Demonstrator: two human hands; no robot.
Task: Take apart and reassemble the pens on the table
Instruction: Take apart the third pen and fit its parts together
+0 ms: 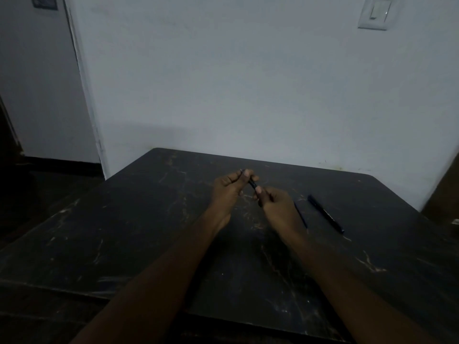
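Gripping pen (252, 182) both ends: your left hand (229, 188) far tip, right hand (278, 207) near end; axis diagonal; pull apart along it.

Table (139, 244) pushed against wall (223, 83) at 12 o'clock. Both hands above table centre, left hand (227, 192) at 10 o'clock of right hand (278, 207), a pen (252, 182) held between them. Thin pen part (301, 216) on table just at 3 o'clock of right hand, whole pen (325, 214) further at 3 o'clock, apart
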